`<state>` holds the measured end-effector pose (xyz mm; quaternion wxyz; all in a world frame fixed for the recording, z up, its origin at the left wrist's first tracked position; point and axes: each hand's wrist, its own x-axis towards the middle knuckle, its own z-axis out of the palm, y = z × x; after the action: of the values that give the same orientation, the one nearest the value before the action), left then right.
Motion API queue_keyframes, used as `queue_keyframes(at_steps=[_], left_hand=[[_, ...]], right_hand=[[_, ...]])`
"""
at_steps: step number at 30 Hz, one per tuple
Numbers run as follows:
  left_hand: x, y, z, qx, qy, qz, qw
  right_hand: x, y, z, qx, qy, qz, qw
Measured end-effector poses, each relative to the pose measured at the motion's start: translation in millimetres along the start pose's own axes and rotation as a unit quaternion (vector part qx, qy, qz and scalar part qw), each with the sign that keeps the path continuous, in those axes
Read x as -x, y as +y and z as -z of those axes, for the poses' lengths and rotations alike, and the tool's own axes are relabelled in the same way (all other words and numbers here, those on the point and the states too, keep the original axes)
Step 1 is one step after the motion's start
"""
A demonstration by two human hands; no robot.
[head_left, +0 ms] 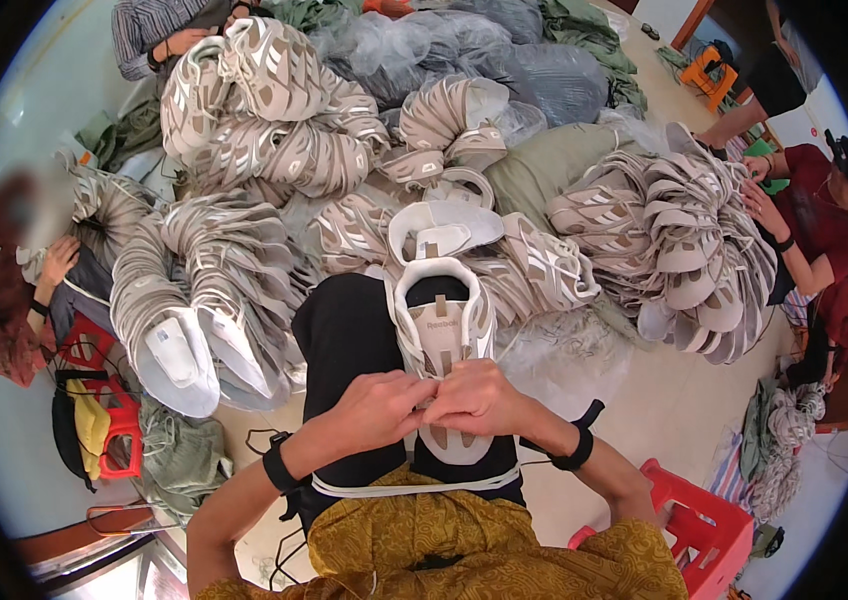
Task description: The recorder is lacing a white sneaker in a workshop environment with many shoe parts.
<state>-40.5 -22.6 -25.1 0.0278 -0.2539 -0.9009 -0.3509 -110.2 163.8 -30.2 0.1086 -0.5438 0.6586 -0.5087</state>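
Note:
A beige and white shoe upper (441,330) lies lengthwise over my dark-trousered lap, its collar opening away from me and its rounded toe toward me. My left hand (376,408) is closed, with thumb and fingers pinched at the upper's left side. From the right, my right hand (476,398) is also closed on it, the fingers curled over the vamp. The fingertips of both hands meet over the middle of the upper. Any small thing between them is hidden. Across my lap, close to my waist, runs a white cord (414,490).
Long stacks of nested shoe uppers (234,250) lie ahead and left; another stack (684,230) is ahead right. Grey plastic bags (554,80) are heaped behind. A red plastic crate (699,530) stands by my right side, a red stool (122,425) at left. Other people sit around the pile.

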Motion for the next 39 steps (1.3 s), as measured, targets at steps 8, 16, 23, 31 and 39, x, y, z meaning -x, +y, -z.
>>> queue_keyframes(at_steps=[8, 16, 23, 31, 39], left_hand=[[-1, -12, -3, -0.086, -0.004, -0.027, 0.996], [45, 32, -18, 0.098, -0.024, 0.043, 0.994], [38, 42, -2, -0.142, 0.017, -0.025, 0.989], [38, 52, -19, -0.073, 0.054, 0.022, 0.996], [46, 49, 6, 0.181, 0.070, 0.177, 0.965]], right_hand=[[2, 0, -2, -0.053, -0.005, -0.126, 0.991], [-2, 1, -11, -0.038, 0.033, -0.117, 0.992], [-14, -8, -7, -0.037, 0.014, -0.259, 0.965], [-31, -6, -41, 0.300, -0.101, -0.149, 0.937], [-19, 4, -34, 0.157, -0.016, -0.070, 0.985]])
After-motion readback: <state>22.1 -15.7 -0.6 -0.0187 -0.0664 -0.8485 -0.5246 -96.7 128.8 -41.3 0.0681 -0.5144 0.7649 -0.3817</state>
